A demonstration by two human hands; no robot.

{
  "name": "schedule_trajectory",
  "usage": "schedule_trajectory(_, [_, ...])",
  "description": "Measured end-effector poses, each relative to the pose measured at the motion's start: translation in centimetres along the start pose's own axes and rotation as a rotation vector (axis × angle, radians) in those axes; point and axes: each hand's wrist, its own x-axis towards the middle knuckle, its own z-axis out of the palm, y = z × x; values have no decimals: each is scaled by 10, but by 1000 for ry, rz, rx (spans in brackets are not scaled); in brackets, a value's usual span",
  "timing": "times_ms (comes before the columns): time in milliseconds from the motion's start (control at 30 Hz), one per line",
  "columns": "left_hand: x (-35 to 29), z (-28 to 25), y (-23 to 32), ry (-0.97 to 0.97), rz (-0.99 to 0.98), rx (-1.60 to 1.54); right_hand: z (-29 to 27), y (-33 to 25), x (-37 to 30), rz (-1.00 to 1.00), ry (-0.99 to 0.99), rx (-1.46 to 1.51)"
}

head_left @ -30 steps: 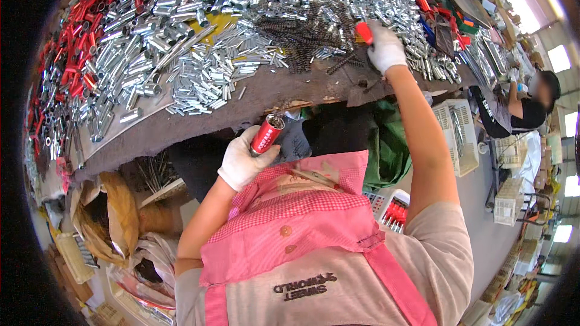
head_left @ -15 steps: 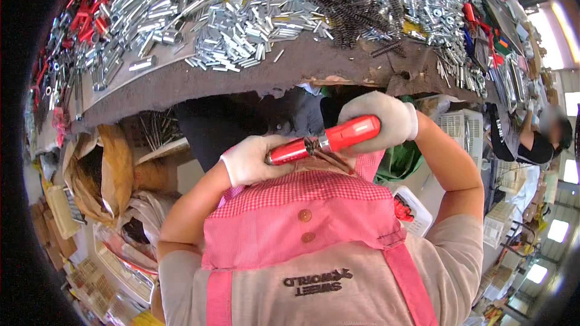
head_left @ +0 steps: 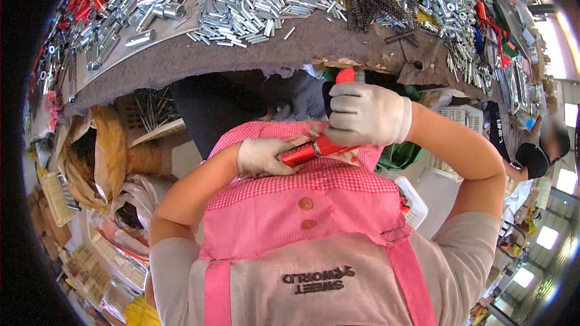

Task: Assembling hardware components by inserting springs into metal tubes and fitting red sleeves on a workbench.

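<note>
Both my hands wear white gloves and are in front of the pink checked apron (head_left: 302, 208). My left hand (head_left: 264, 157) is closed round a red cylindrical tool part (head_left: 299, 154), which points up to the right. A silver ring (head_left: 316, 148) shows near its right end. My right hand (head_left: 368, 115) makes a fist over the right end of the red piece. A second red piece (head_left: 345, 76) sticks out above that fist, beside a grey bit. The fingers hide how the two red pieces join, and their exact kind cannot be made out.
On the bench edge (head_left: 241, 63) ahead lie many metal pins (head_left: 241, 12), a tangle of dark coil springs (head_left: 374, 0) and small silver fittings (head_left: 450, 9). Brown sacks (head_left: 109, 157) stand at left. A white crate (head_left: 462, 121) is at right, where a person (head_left: 534, 157) works.
My right hand has turned upright and closed over the joint, its red piece now pointing up. My left hand has lowered slightly with its red part. The view has shifted a little.
</note>
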Motion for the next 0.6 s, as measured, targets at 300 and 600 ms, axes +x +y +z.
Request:
schedule_trajectory(300, [-29,9,51,625,-40,598,25,-22,-19,770,-27,877])
schedule_trajectory(600, [-61,-60,128,2091,630,1305,43,-28,40,625,948,2040])
